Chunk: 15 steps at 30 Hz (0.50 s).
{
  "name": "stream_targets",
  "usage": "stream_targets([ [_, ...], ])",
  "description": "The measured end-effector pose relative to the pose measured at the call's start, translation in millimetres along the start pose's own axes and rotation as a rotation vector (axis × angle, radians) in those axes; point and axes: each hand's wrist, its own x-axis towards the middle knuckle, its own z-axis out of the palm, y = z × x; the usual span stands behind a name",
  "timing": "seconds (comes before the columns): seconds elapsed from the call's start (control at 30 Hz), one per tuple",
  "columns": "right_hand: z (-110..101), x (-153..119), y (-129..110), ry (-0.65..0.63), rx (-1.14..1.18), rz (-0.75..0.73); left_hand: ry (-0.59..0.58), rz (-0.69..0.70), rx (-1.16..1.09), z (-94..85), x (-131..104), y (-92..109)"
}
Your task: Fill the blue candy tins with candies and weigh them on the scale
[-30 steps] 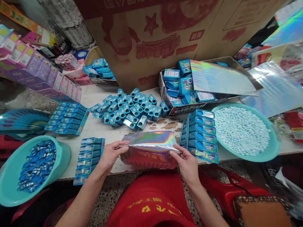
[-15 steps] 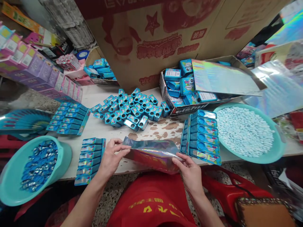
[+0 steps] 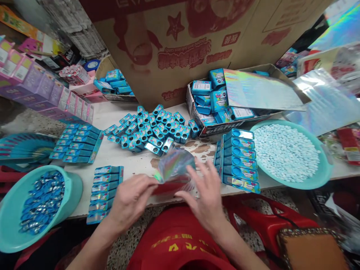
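My left hand (image 3: 132,200) pinches the left edge of a shiny iridescent plastic bag (image 3: 176,163), held up over the table's front edge. The bag is bent and blurred by motion. My right hand (image 3: 206,191) is at the bag's right side with fingers and thumb spread; fingertips overlap the film, and whether they touch it is unclear. Behind the bag lies a heap of small blue dispenser cases (image 3: 153,127) with round holes. A row of joined blue cases (image 3: 104,191) is left of my left hand, and another stack (image 3: 239,161) stands right of my right hand.
A turquoise tub of wrapped blue pieces (image 3: 74,187) stands left; a turquoise basin of pale candies (image 3: 327,168) sits right. Behind are a carton of blue boxes (image 3: 194,112), a silvery sheet (image 3: 258,90) and a large cardboard box (image 3: 157,33). A red stool (image 3: 261,221) is below right.
My right hand has released its pinch on the bag's right end and moved left with fingers spreading. The bag, stretched flat before, is now folded up. My left hand still grips its left edge.
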Motion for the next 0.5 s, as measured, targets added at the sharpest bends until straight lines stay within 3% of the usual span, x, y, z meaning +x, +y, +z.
stream_targets([
  [0.1, 9, 6, -16, -0.208, 0.193, -0.098, -0.177, 0.077, -0.064, 5.6, 3, 8],
  [0.2, 11, 11, -17, -0.334, 0.270, -0.011, -0.262, -0.082, -0.165, 4.1, 10, 6],
  [0.33, 5, 13, 13, -0.553, 0.335, 0.211, -0.275, -0.441, -0.303, 1.7, 17, -19],
  [0.4, 3, 9, 35, -0.644, 0.384, 0.341, -0.266, -0.569, -0.368, 8.0, 17, -35],
  [0.5, 4, -2, 64, -0.679, 0.478, 0.516, -0.252, -0.716, -0.496, 24.5, 13, -55],
])
